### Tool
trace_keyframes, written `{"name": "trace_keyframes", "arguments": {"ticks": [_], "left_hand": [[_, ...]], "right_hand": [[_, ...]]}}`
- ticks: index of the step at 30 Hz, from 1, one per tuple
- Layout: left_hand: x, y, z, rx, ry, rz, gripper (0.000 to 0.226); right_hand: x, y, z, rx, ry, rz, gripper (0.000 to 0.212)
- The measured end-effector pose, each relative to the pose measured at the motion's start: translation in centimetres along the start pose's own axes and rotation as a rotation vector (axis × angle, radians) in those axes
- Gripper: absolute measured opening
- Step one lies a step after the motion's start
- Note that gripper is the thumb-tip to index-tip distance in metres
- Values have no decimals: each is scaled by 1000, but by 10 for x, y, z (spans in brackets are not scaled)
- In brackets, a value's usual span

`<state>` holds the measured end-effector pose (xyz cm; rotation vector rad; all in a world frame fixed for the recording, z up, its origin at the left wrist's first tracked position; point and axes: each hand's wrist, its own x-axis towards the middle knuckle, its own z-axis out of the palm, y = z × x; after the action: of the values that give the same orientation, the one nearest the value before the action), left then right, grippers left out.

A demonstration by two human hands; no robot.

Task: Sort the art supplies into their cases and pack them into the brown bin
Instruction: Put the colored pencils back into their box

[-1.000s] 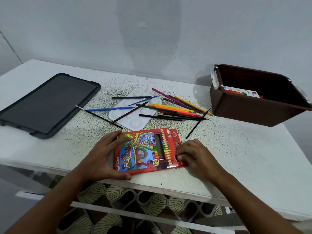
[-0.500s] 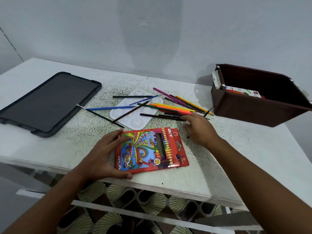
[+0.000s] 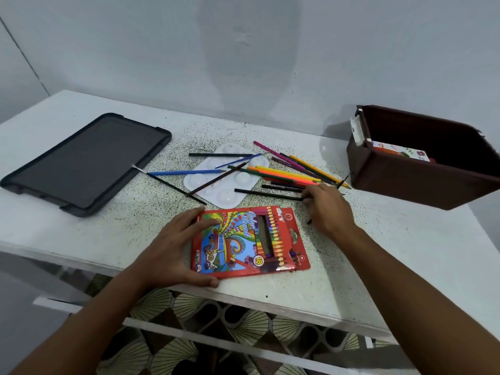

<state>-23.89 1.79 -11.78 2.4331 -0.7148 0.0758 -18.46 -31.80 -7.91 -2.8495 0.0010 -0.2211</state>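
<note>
While left hand (image 3: 173,250) lies flat, open, pinning pencil box (image 3: 247,240) steady for loading, right hand (image 3: 328,209) pinches black pencil (image 3: 267,194) w/ fingertips, prob. boxing it next.

You have a white table (image 3: 405,247) speckled black. Left of its white palette (image 3: 216,182) lies a black case (image 3: 81,161); right of it, pink, yellow, orange, green and black pencils (image 3: 286,173), then a brown bin (image 3: 405,182). Nearer you: a red pencil box (image 3: 249,242) with swirling multicolour artwork and an 18.
</note>
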Motion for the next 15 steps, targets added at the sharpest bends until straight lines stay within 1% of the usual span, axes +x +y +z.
{"name": "trace_keyframes", "arguments": {"ticks": [4, 7, 10, 15], "left_hand": [[0, 0, 0, 4, -2, -2, 104], [-1, 0, 0, 3, -13, -7, 104], [-1, 0, 0, 10, -16, -13, 104], [-1, 0, 0, 6, -21, -24, 104]], "right_hand": [[-12, 31, -19, 15, 73, 17, 15], [-30, 65, -39, -32, 66, 14, 11], [-50, 92, -58, -91, 36, 3, 15], [-68, 91, -58, -44, 10, -78, 15]]}}
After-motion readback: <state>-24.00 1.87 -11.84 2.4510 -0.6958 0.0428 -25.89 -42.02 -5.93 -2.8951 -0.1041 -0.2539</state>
